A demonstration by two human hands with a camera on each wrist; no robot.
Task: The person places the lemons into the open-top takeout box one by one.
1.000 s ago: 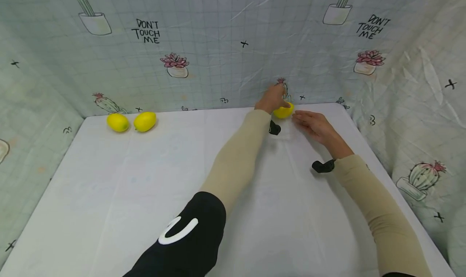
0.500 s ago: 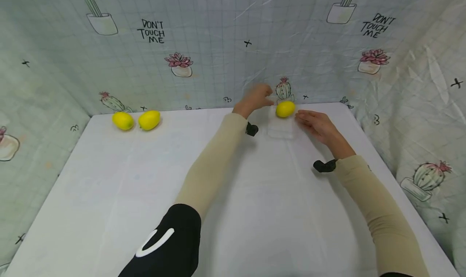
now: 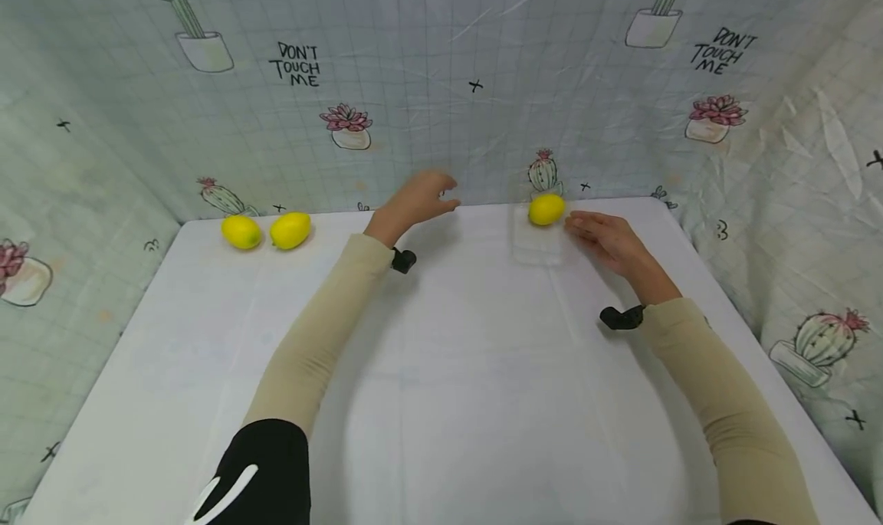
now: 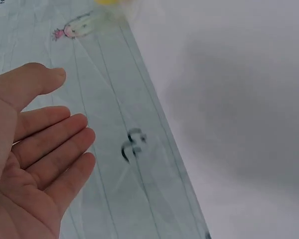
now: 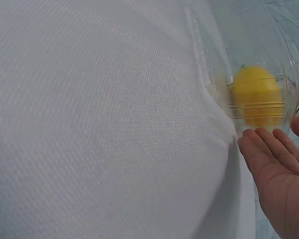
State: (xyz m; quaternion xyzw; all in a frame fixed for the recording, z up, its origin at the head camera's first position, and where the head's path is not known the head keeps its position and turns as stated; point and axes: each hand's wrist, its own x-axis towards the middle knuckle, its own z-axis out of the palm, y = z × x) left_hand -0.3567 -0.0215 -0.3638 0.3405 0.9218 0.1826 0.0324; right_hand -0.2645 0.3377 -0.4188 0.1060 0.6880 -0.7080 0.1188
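A yellow lemon (image 3: 546,210) sits inside a clear see-through container (image 3: 536,263) at the back right of the table. In the right wrist view, the lemon (image 5: 257,94) shows through the container's ridged wall (image 5: 204,59). My right hand (image 3: 614,245) has its fingers straight, fingertips right at the container's near wall. My left hand (image 3: 417,203) hangs over the back edge with nothing in it, its palm and relaxed fingers plain in the left wrist view. To its left, two lemons, one (image 3: 290,231) nearer the hand and another (image 3: 241,232) beyond, lie on the table.
A white cloth covers the table (image 3: 455,372). Behind it hangs a printed curtain (image 3: 414,65) with cactus drawings, right along the back edge. More of this fabric closes off the left and right sides.
My left hand has drawn away from the lemon in the clear container and moved left along the back edge, empty. My right hand keeps its place beside the container.
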